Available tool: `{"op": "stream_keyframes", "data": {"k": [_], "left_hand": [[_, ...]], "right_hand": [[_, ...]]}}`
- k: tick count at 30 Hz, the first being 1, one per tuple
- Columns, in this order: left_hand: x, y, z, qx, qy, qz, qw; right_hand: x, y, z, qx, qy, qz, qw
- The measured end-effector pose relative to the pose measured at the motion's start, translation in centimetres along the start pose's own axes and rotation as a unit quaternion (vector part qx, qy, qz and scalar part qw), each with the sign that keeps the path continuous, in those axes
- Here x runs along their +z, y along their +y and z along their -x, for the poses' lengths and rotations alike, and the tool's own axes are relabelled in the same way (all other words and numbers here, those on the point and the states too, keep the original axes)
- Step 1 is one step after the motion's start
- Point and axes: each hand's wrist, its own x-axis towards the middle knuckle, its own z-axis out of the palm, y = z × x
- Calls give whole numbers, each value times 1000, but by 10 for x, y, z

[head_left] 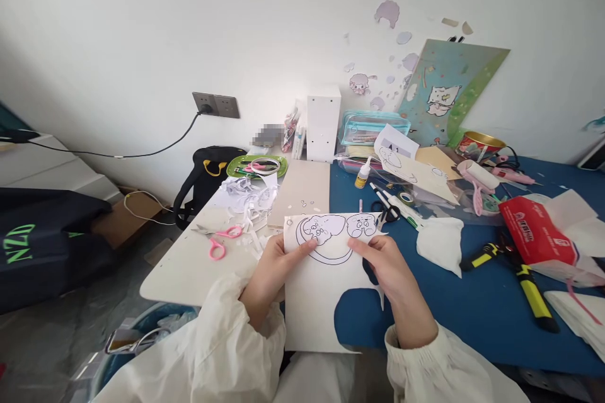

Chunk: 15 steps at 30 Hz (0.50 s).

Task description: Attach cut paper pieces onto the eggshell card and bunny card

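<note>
A large white sheet (309,302) with black line drawings along its top is held up over the table's front edge. Its lower right part has a rounded piece cut away. My left hand (281,261) pinches the sheet's left side, thumb on the front by the drawn curve. On the right side my right hand (385,264) grips it the same way, thumb just below a small drawn figure. Pink-handled scissors (224,240) lie to the left on the white tabletop. Black-handled scissors (388,211) rest just beyond the sheet, partly hidden by it.
Paper scraps (248,198) and a green tray (258,167) sit at the back left. A glue bottle (362,175) stands behind the sheet. To the right are a white pad (439,242), yellow-black pliers (532,296) and a red package (539,233). A bin (113,365) stands below left.
</note>
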Motion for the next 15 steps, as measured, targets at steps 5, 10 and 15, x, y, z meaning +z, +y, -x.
{"op": "stream_keyframes", "data": {"k": [5, 10, 15], "left_hand": [[-3, -5, -2, 29, 13, 8, 999], [-3, -5, -3, 32, 24, 4, 999], [-1, -4, -3, 41, 49, -5, 998]], "right_hand": [[-5, 10, 3, -19, 61, 69, 996], [-9, 19, 1, -28, 62, 28, 997], [-7, 21, 0, -26, 78, -6, 997]]}}
